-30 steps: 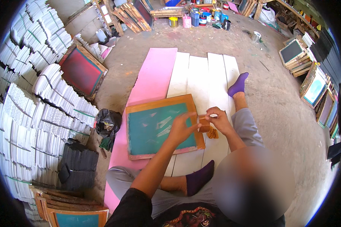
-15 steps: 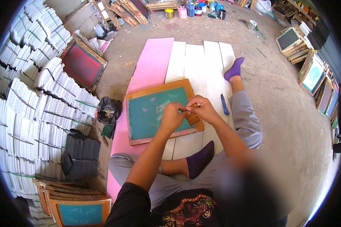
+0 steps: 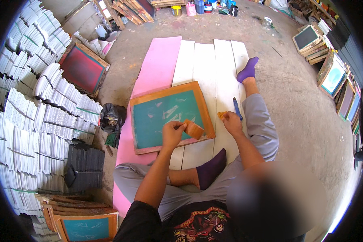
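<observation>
A screen-printing frame (image 3: 168, 117) with teal mesh and a brown border lies slightly turned across the pink and white boards. Over its near right part, my left hand (image 3: 173, 133) is closed, pinching a roll of brown tape (image 3: 195, 130) that hangs to the right of its fingers. My right hand (image 3: 233, 123) is apart from it, past the frame's right edge, and pinches a small torn piece of brown tape (image 3: 221, 115). Just beyond that hand a blue utility knife (image 3: 237, 108) rests on the white boards next to my leg.
Tall stacks of white sheets (image 3: 18, 137) fill the left side, with a black bag (image 3: 112, 116) beside the boards. Several frames lean at lower left (image 3: 86, 229) and along the right (image 3: 332, 74). Paint containers (image 3: 199, 7) stand at the back. My legs flank the boards.
My hands, together over the frame before, have moved apart. The right one went right with a torn piece of tape, while the left kept the roll and shifted slightly left and nearer.
</observation>
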A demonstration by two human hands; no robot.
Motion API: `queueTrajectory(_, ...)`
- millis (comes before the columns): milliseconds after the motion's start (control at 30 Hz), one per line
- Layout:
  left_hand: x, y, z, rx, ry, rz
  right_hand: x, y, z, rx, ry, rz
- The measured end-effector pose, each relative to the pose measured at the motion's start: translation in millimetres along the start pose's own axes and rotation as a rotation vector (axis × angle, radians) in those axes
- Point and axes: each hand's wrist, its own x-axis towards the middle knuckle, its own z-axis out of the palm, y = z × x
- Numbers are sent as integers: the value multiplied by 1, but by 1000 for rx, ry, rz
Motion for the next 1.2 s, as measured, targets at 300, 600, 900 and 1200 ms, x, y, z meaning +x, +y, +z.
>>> queueTrajectory(300, -29, -87, -25, -641, -43, -256, -4, 7, 40, -2, -67, -166)
queueTrajectory(600, -49, -148, -16, -823, -42, -389, -93, -52, 61, 55, -179, -284)
queueTrajectory(900, -48, -145, -10, -845, 12, -431, -93, -25, 72, -17, -76, -339)
queueTrajectory(1200, -51, -147, -7, -825, 42, -411, -91, -25, 54, -148, -65, -435)
